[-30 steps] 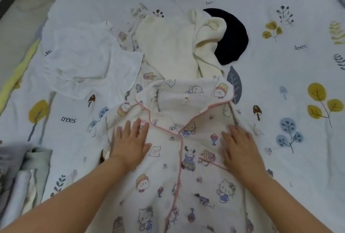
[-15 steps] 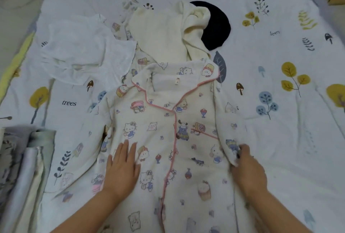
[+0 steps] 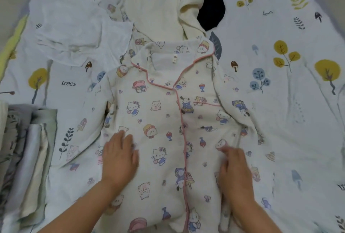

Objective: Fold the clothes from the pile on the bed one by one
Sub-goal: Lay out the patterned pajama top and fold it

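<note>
A cream pyjama top [image 3: 160, 113] with cartoon prints and pink piping lies face up in the middle of the bed, collar away from me. My left hand [image 3: 119, 156] rests flat on its left front, fingers straight. My right hand [image 3: 235, 173] pinches the pink cuff of the right sleeve [image 3: 221, 144], which is folded in over the right front. Behind the top lies the pile: a cream garment [image 3: 158, 14], a dark navy piece [image 3: 211, 7] and a white garment [image 3: 78, 29].
A stack of folded clothes [image 3: 24, 150] in grey, white and green sits at the left edge. The bed sheet [image 3: 291, 120] with tree prints spreads to the right. The bed's left edge and floor show at top left.
Both hands slid down the pyjama top from the collar area toward me. My right hand took the right sleeve and brought its cuff inward over the front.
</note>
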A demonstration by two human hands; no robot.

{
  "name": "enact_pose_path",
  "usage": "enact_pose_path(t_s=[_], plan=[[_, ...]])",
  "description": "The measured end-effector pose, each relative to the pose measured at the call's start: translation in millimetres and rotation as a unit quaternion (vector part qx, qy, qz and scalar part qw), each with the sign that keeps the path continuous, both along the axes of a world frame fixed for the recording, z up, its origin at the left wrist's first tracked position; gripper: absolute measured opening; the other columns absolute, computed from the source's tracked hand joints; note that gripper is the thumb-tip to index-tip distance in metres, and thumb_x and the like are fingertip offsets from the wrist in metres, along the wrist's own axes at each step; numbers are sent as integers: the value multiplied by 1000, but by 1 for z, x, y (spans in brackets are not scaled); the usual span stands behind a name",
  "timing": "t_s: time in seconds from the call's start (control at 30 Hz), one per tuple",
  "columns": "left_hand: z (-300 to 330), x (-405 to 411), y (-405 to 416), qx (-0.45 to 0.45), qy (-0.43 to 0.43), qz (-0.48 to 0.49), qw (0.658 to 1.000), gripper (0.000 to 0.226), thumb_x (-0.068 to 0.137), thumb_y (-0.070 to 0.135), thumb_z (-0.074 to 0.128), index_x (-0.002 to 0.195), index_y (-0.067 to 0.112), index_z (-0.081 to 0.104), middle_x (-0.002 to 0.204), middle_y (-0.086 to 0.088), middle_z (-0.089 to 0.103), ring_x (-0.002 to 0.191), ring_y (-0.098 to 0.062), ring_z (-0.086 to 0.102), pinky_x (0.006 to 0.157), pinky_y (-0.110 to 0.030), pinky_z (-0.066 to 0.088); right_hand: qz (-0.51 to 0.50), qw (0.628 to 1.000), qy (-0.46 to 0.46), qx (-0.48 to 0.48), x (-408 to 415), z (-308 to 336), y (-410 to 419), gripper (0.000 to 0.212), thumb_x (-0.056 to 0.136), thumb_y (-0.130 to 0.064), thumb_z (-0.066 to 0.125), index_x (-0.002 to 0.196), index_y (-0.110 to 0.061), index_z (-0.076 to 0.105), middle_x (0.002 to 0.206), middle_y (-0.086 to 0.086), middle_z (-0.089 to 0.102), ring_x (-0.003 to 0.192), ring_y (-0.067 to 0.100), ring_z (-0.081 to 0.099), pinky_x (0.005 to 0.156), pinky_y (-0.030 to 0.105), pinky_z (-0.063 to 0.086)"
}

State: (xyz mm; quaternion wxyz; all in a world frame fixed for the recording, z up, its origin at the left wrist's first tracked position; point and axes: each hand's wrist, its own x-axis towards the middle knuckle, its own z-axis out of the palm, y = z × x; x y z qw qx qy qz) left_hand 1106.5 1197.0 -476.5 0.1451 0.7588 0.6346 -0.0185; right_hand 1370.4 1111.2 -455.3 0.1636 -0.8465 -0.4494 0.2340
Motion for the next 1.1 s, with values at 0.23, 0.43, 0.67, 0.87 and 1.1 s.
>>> enact_pose_path(t_s=[0.23, 0.43, 0.67, 0.87, 1.1], plan=[[7, -21, -28, 63, -22, 145, 987, 38, 82, 8, 58, 115, -12, 53, 117, -38, 49, 106, -53, 48, 86, -58, 42, -75, 969, -115, -205, 10, -6, -47, 48, 88, -20, 58, 130, -2, 44, 125, 23, 48, 116, 37, 43, 96, 41, 34], [8, -35, -32, 0, -13, 262, 965, 34, 87, 18, 53, 106, -10, 55, 99, -30, 56, 94, -43, 51, 80, -50, 41, -54, 966, -68, -244, 15, -5, -47, 35, 90, -32, 54, 109, -3, 56, 115, 17, 55, 110, 32, 49, 91, 38, 40], [8, -47, -33, -12, -54, 204, 977, 27, 91, 14, 51, 68, 9, 39, 64, -5, 46, 57, -24, 45, 52, -33, 30, -147, 974, -71, -156, 66, 10, -50, 29, 95, -22, 44, 120, -6, 44, 96, 24, 63, 88, 40, 59, 73, 42, 44], [11, -46, -56, -49, -25, 170, 984, 34, 89, 19, 53, 63, 15, 32, 57, -1, 42, 50, -20, 43, 47, -29, 26, -35, 973, -85, -213, 33, 6, -69, 72, 82, -10, 55, 141, -19, 16, 124, 21, 46, 94, 40, 57, 70, 41, 41], [21, -49, -67, -131, -58, 229, 963, 27, 89, 34, 53, 81, 13, 38, 63, 3, 47, 56, -15, 44, 47, -25, 28, -121, 970, -62, -201, 36, 5, -71, 40, 90, -14, 51, 126, -5, 34, 107, 26, 59, 96, 43, 58, 74, 44, 42]])
